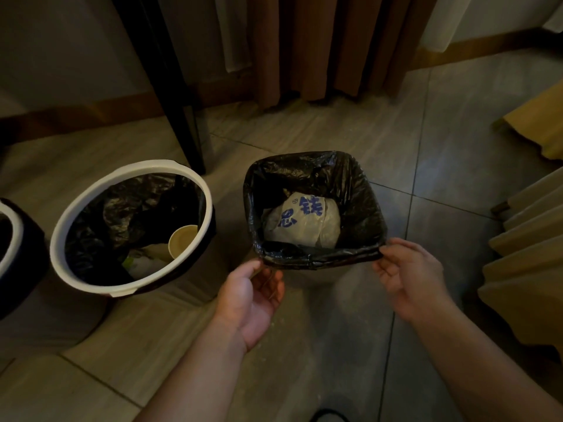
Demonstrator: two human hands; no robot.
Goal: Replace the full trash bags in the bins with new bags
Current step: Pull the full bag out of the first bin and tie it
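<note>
Hands: left hand (253,296) pinches the black bag (359,190) at its near left corner | right hand (411,275) pinches the near right corner

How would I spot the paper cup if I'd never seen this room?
Find the dark table leg upper left; below it stands a round white-rimmed bin. Inside, by its right wall, sits the paper cup, the only tan, open-mouthed thing among black plastic.

place: a lived-in indoor room, perhaps a bedroom or guest room; which one cannot be told
floor: large grey tiles (457,141)
walls: wooden skirting board (122,108), floor-length brown curtains (320,47)
furniture: dark table leg (182,117)
bins: small waste bins (91,193), each lined with a black bag (362,214), household litter inside
</note>
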